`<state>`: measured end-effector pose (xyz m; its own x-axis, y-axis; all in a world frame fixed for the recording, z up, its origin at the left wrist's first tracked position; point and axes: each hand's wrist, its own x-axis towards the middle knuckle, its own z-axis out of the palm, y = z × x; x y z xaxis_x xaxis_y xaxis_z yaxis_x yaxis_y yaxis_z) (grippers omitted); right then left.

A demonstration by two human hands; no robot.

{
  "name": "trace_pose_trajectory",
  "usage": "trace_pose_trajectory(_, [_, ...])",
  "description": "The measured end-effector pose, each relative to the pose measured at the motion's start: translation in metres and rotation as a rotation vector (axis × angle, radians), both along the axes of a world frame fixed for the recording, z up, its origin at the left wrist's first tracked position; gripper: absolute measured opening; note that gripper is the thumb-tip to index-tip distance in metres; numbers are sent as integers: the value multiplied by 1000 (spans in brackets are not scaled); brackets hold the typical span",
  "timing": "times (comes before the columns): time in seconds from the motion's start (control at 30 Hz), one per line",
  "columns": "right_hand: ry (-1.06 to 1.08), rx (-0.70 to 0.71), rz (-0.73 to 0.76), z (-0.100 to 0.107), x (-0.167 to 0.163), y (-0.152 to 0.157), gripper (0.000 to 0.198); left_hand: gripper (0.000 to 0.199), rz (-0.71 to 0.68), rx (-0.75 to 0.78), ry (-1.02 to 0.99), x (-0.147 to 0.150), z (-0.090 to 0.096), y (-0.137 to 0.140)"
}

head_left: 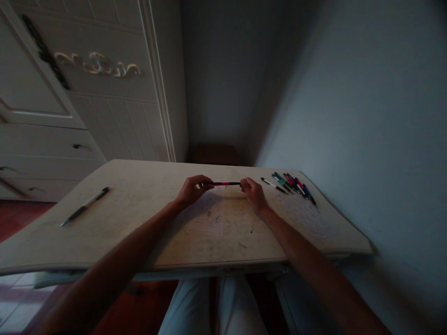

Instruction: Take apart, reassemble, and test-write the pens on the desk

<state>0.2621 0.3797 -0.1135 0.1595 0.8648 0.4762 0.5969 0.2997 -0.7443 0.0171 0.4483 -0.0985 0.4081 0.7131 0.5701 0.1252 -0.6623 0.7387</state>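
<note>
Both of my hands hold one thin pen [225, 184] level above the pale tabletop [139, 232]. The pen is dark with a pink-red middle. My left hand [193, 189] pinches its left end and my right hand [253, 193] pinches its right end. Under the hands lies a sheet of paper [209, 216] with faint marks. A row of several pens [291, 184] in green, pink, red and blue lies just right of my right hand. A single dark pen [85, 206] lies alone at the far left of the table.
A white cabinet [87, 93] with drawers stands behind the table on the left. A bluish wall [366, 116] runs close along the table's right edge. My legs in light trousers [213, 307] show below the front edge. The room is dim.
</note>
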Motion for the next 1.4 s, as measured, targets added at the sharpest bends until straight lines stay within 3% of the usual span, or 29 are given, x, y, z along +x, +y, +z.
trace_pose_trajectory(0.17, [-14,-55,28,-1,-2,0,55,6,11,15,-106,0,6,-6])
trace_pose_trajectory(0.27, [7,-75,23,-1,-3,-1,55,11,22,-88,-159,2,10,-9])
trace_pose_trajectory(0.43, [33,-142,108,0,-6,-4,55,30,-70,-507,-444,8,13,-9])
trace_pose_trajectory(0.6, [173,-185,144,1,-8,-7,59,33,-138,-952,-801,4,21,-2])
trace_pose_trajectory(0.73, [188,-177,119,0,-7,-7,59,40,-165,-1166,-1118,-3,32,0])
trace_pose_trajectory(0.93, [132,-205,161,-3,-7,-8,59,41,-293,-1250,-1236,-13,35,-3])
trace_pose_trajectory(1.17, [100,-221,198,-4,-8,-10,57,28,-395,-1146,-1262,-17,37,-8])
trace_pose_trajectory(1.4, [66,-227,217,-2,-8,-10,58,13,-406,-1113,-1175,-18,36,-9])
